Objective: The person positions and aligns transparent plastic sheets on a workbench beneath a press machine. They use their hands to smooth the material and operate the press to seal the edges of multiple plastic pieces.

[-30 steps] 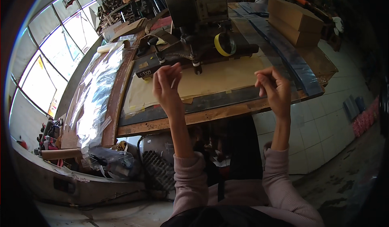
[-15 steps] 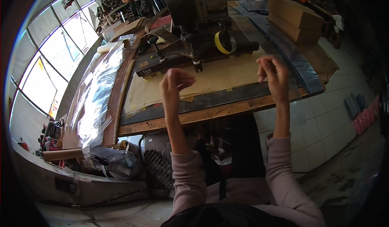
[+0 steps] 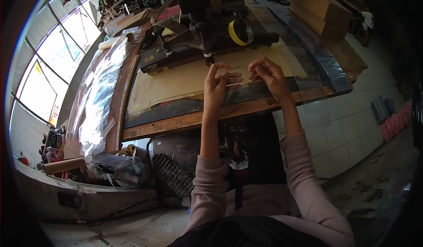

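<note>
Over the front part of the workbench, my left hand and my right hand are raised close together, fingertips facing each other. The fingers of both are curled and pinched. Faint clear glints show around the left fingers, but what either hand holds, if anything, is too thin to make out. Beneath and beyond them lies a pale yellow sheet with small tape pieces along its edges, on a dark flat plate. Behind the hands stands a dark press-like machine with a black bar across the sheet.
A yellow tape roll hangs on the machine's front. Shiny clear film covers the left side table. Blue-tinted plastic sheeting and a cardboard box are on the right. A cardboard tube lies low left.
My hands have come together from wide apart, the left moving right and the right moving left. The view has shifted slightly, so the bench appears higher.
</note>
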A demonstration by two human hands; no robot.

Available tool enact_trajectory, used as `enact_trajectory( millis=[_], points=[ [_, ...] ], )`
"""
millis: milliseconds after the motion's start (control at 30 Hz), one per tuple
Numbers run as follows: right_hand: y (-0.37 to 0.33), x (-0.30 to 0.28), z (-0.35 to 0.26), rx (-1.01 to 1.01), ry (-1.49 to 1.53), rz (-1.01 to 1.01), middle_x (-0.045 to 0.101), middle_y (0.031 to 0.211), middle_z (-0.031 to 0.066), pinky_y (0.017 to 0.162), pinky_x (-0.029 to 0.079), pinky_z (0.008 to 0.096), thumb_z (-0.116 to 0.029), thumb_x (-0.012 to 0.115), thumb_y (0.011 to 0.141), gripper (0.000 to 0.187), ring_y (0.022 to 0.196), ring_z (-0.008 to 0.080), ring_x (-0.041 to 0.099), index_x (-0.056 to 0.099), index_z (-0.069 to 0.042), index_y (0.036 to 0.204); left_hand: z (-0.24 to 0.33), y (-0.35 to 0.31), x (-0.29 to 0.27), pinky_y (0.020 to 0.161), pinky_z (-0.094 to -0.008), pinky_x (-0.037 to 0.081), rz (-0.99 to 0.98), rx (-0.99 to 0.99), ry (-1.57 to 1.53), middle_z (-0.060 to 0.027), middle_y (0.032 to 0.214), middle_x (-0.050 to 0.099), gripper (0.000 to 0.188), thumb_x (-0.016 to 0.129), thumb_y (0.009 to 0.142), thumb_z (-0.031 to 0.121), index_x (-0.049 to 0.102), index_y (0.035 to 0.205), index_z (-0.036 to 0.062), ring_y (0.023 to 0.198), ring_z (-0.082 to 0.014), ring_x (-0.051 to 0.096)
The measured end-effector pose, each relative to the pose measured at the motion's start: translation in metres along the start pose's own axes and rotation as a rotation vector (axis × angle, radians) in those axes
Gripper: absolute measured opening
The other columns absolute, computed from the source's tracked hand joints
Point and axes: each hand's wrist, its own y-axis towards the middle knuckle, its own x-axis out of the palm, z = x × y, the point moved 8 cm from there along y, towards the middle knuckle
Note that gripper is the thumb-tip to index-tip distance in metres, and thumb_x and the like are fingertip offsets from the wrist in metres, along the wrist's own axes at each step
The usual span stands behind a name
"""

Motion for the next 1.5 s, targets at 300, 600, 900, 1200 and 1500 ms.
enact_trajectory(
  millis=[300,600,900,1200,1500],
  points=[
    [0.001,-0.007,0.009,0.034,0.082,0.063,0.057,0.083,0.0062,0.067,0.051,0.0265,-0.002,0.041,0.09,0.013,0.07,0.0122,0.059,0.052,-0.002,0.084,0.001,0.005,-0.005,0.075,-0.0297,0.053,0.019,0.175,0.058,-0.0146,0.09,0.063,0.013,0.04,0.095,0.014,0.046,0.09,0.0036,0.085,-0.0216,0.064],
    [-0.003,-0.003,-0.007,-0.124,-0.038,0.046,0.059,0.083,0.0044,0.072,0.049,0.0255,-0.004,0.053,0.086,0.004,0.076,0.0103,0.058,0.057,-0.002,0.086,0.011,0.0,0.004,0.071,-0.0292,0.055,0.063,0.258,0.11,-0.0141,0.091,0.064,0.009,0.049,0.087,-0.004,0.042,0.09,0.0,0.087,-0.0198,0.064],
    [-0.005,-0.005,-0.014,-0.129,-0.072,0.133,0.06,0.085,0.0021,0.076,0.049,0.0235,-0.002,0.055,0.085,0.005,0.08,0.0094,0.059,0.057,-0.003,0.089,0.012,0.0,0.005,0.084,-0.0323,0.052,-0.004,0.237,-0.025,-0.0202,0.104,0.06,0.016,0.038,0.091,-0.006,0.034,0.106,0.0011,0.098,-0.0247,0.061],
    [-0.009,-0.008,-0.012,-0.145,-0.115,0.181,0.061,0.087,0.0029,0.076,0.049,0.0238,-0.002,0.057,0.084,0.007,0.081,0.0093,0.06,0.059,-0.002,0.091,0.004,0.003,0.005,0.086,-0.0337,0.05,-0.065,0.133,-0.121,-0.017,0.107,0.06,0.017,0.044,0.092,0.005,0.049,0.107,-0.0025,0.103,-0.0245,0.059],
    [-0.016,-0.002,-0.021,-0.252,-0.063,0.154,0.06,0.088,0.0035,0.074,0.049,0.0228,-0.002,0.058,0.084,0.007,0.079,0.0092,0.059,0.059,-0.003,0.091,0.022,0.004,0.012,0.068,-0.0242,0.054,0.013,0.123,0.158,-0.0115,0.08,0.067,0.015,0.066,0.081,0.009,0.062,0.087,-0.004,0.078,-0.0165,0.067]
  ],
)
